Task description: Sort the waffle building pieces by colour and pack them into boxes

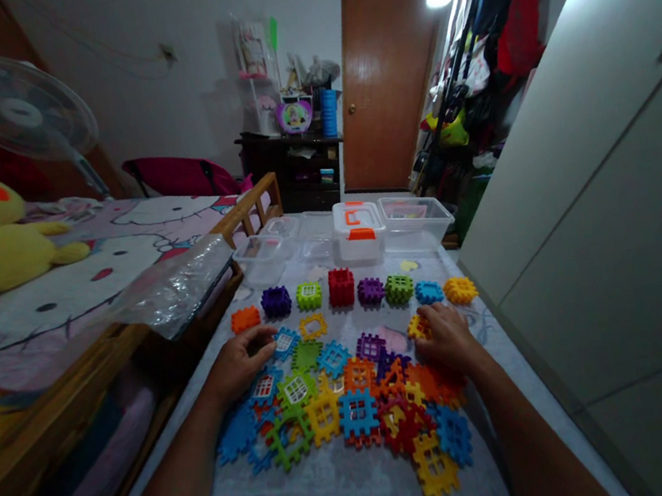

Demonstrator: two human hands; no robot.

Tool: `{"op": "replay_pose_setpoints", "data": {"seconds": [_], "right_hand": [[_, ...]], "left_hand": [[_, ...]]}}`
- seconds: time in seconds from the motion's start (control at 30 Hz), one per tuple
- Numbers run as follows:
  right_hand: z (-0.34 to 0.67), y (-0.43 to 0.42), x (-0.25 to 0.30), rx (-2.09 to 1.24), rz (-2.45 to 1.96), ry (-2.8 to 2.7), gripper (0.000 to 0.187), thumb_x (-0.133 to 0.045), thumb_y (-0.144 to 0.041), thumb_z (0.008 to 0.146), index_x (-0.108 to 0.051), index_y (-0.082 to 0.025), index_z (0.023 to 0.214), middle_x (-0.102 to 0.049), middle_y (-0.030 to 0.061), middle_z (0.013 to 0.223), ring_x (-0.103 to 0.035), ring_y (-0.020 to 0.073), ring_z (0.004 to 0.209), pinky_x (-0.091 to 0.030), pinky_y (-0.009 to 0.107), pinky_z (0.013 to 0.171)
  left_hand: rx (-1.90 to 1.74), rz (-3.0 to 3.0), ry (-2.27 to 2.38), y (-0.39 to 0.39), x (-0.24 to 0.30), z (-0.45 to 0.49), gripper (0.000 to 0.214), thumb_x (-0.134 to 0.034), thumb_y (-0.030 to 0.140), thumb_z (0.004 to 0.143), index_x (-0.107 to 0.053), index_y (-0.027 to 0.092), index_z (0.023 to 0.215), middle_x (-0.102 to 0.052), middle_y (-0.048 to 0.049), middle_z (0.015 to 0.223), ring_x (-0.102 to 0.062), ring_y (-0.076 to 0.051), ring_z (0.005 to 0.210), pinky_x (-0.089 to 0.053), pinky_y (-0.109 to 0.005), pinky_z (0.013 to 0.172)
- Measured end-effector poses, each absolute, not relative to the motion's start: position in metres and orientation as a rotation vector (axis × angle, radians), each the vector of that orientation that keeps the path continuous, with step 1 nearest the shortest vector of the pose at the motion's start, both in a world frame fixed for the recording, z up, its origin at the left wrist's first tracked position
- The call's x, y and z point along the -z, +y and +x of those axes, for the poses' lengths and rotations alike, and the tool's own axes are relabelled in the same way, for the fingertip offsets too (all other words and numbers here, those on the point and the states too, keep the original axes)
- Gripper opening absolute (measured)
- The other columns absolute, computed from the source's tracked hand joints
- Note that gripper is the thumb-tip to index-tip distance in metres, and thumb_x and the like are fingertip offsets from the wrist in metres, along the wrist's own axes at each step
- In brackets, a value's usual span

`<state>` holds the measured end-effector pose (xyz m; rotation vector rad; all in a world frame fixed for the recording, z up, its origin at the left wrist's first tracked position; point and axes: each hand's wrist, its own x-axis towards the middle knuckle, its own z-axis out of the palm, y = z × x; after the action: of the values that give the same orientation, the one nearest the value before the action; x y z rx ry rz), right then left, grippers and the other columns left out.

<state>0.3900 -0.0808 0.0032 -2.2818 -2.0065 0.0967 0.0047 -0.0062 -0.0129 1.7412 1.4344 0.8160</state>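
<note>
My left hand point(242, 364) rests at the left of the pile, thumb and fingers apart, its fingertips at the edge of a light blue window tile point(285, 341). Over on the right, my right hand point(445, 335) has its fingers closed on a yellow notched tile point(419, 326), partly hidden by the hand. Between my hands spreads a loose heap of notched plastic building tiles, among them a green tile point(308, 356), an orange window tile point(359, 375), a blue window tile point(359, 413) and a yellow window tile point(435, 466).
Beyond the heap runs a row of stacked tiles by colour, including a red stack point(341, 288) and a yellow stack point(461, 290). Clear plastic boxes point(415, 221) and a lidded box with orange clips point(359, 231) stand behind. A wooden bed rail point(152, 354) borders the left, a cabinet point(608, 235) the right.
</note>
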Motion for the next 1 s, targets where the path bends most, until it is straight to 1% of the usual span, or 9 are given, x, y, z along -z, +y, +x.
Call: {"op": "replay_pose_setpoints", "data": {"seconds": [0.13,0.27,0.4,0.47,0.53,0.63,0.77,0.9,1.0], "right_hand": [[0.388,-0.081,-0.007,-0.098,-2.21,-1.953,0.044,-0.062,-0.03,0.073,-0.06,-0.019,0.116,-0.058,0.0122,0.117,-0.05,0.0295,0.107,-0.036,0.038,0.085],[0.403,-0.08,-0.018,-0.088,-2.141,-1.866,0.046,-0.062,-0.03,0.074,-0.059,-0.02,0.118,-0.057,0.0113,0.118,-0.051,0.0283,0.108,-0.038,0.038,0.087],[0.449,-0.07,-0.034,-0.041,-2.166,-1.785,0.051,-0.063,-0.027,0.074,-0.057,-0.023,0.124,-0.057,0.0098,0.122,-0.052,0.0287,0.111,-0.039,0.038,0.088],[0.477,-0.062,-0.04,-0.052,-2.179,-1.771,0.056,-0.064,-0.026,0.073,-0.055,-0.023,0.128,-0.057,0.0105,0.125,-0.052,0.029,0.112,-0.039,0.04,0.091],[0.5,-0.054,-0.044,-0.088,-2.186,-1.785,0.06,-0.066,-0.023,0.069,-0.056,-0.022,0.128,-0.059,0.0106,0.125,-0.052,0.0291,0.113,-0.039,0.04,0.092],[0.521,-0.044,-0.045,-0.121,-2.184,-1.809,0.06,-0.065,-0.017,0.067,-0.057,-0.019,0.126,-0.061,0.0108,0.124,-0.055,0.0272,0.112,-0.041,0.039,0.094],[0.53,-0.035,-0.042,-0.171,-2.145,-1.88,0.061,-0.062,-0.013,0.068,-0.056,-0.015,0.128,-0.063,0.0119,0.125,-0.057,0.0249,0.114,-0.041,0.036,0.097],[0.53,-0.031,-0.035,-0.204,-2.122,-1.936,0.065,-0.063,-0.01,0.063,-0.057,-0.018,0.128,-0.063,0.0097,0.127,-0.055,0.0258,0.118,-0.039,0.037,0.101],[0.529,-0.031,-0.031,-0.215,-2.128,-1.949,0.066,-0.066,-0.013,0.062,-0.057,-0.019,0.128,-0.061,0.0104,0.129,-0.054,0.0278,0.12,-0.039,0.041,0.102]], "left_hand": [[-0.811,1.733,1.457,-0.009,0.004,0.008,0.056,-0.066,0.061,0.063,-0.072,0.018,0.098,-0.075,-0.0072,0.091,-0.069,-0.027,0.089,-0.055,-0.036,0.081],[-0.815,1.729,1.458,-0.011,-0.002,0.009,0.056,-0.067,0.063,0.061,-0.073,0.019,0.096,-0.076,-0.006,0.089,-0.07,-0.028,0.087,-0.056,-0.036,0.079],[-0.814,1.729,1.462,-0.01,0.002,0.008,0.056,-0.067,0.063,0.062,-0.073,0.019,0.096,-0.076,-0.006,0.088,-0.071,-0.027,0.085,-0.056,-0.036,0.08],[-0.81,1.731,1.468,-0.008,0.007,0.006,0.056,-0.067,0.063,0.063,-0.072,0.019,0.097,-0.076,-0.0063,0.09,-0.071,-0.027,0.087,-0.056,-0.036,0.081],[-0.808,1.741,1.473,-0.006,0.01,0.005,0.055,-0.067,0.062,0.063,-0.072,0.019,0.098,-0.076,-0.0065,0.092,-0.071,-0.027,0.088,-0.056,-0.035,0.08],[-0.803,1.761,1.462,-0.004,0.013,0.003,0.054,-0.067,0.062,0.065,-0.072,0.019,0.098,-0.076,-0.0064,0.092,-0.071,-0.027,0.088,-0.056,-0.034,0.08],[-0.797,1.77,1.456,-0.004,0.014,0.003,0.053,-0.067,0.061,0.066,-0.072,0.019,0.099,-0.076,-0.0066,0.096,-0.07,-0.027,0.09,-0.056,-0.034,0.082],[-0.789,1.774,1.468,-0.005,0.014,0.001,0.054,-0.066,0.062,0.066,-0.072,0.02,0.1,-0.075,-0.0066,0.096,-0.07,-0.027,0.091,-0.057,-0.034,0.081],[-0.788,1.768,1.471,-0.005,0.016,0.0,0.055,-0.067,0.062,0.066,-0.073,0.02,0.1,-0.075,-0.007,0.095,-0.07,-0.027,0.09,-0.057,-0.034,0.08]]}}
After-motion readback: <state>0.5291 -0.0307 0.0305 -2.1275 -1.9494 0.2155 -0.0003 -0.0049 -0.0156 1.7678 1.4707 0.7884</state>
